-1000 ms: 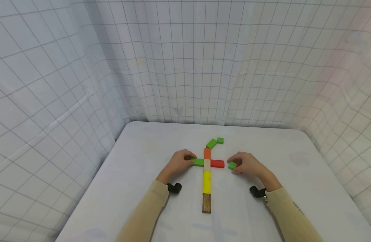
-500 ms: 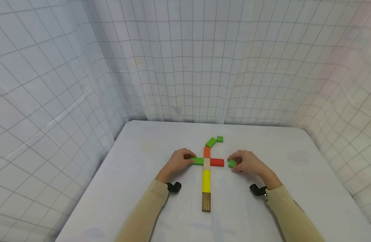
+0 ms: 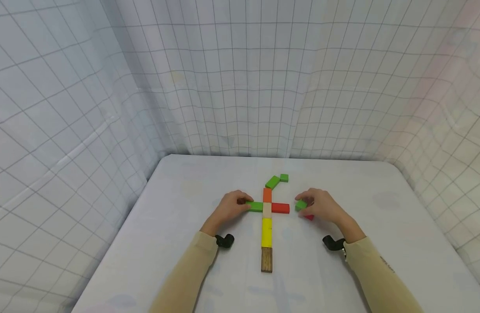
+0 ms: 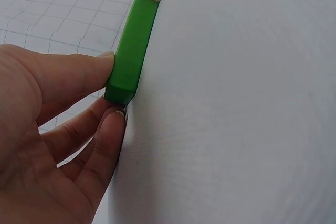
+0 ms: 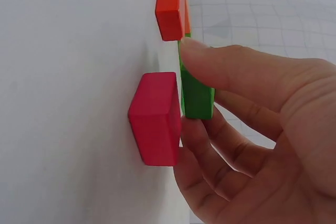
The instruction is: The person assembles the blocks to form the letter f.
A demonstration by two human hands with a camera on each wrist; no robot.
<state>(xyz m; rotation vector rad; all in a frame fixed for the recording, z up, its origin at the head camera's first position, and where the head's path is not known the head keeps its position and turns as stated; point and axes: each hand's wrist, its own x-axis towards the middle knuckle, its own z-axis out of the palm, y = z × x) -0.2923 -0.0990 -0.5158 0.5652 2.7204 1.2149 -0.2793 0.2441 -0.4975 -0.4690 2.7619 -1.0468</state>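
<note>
My left hand (image 3: 229,206) has its thumb and fingers at the outer end of a long green block (image 3: 256,207), which lies flat against a pale wooden block (image 3: 267,210). In the left wrist view the thumb presses that green block's (image 4: 132,45) side. My right hand (image 3: 323,205) pinches a small green block (image 3: 300,204) between thumb and fingers, just right of a long red block (image 3: 280,208). Below this hand a small red block (image 3: 309,217) rests on the table, partly hidden in the head view; the right wrist view shows the red block (image 5: 155,119) apart from the thumb.
An orange block (image 3: 267,195) stands beyond the pale one, then a slanted green block (image 3: 272,181) and a small green square (image 3: 284,178). Nearer lie a yellow block (image 3: 266,232) and a brown one (image 3: 266,260). The white table (image 3: 177,182) meets gridded curtains.
My right hand has raised the small green block slightly and shifted away from me, so more of the small red block shows. The left hand stays at its green block.
</note>
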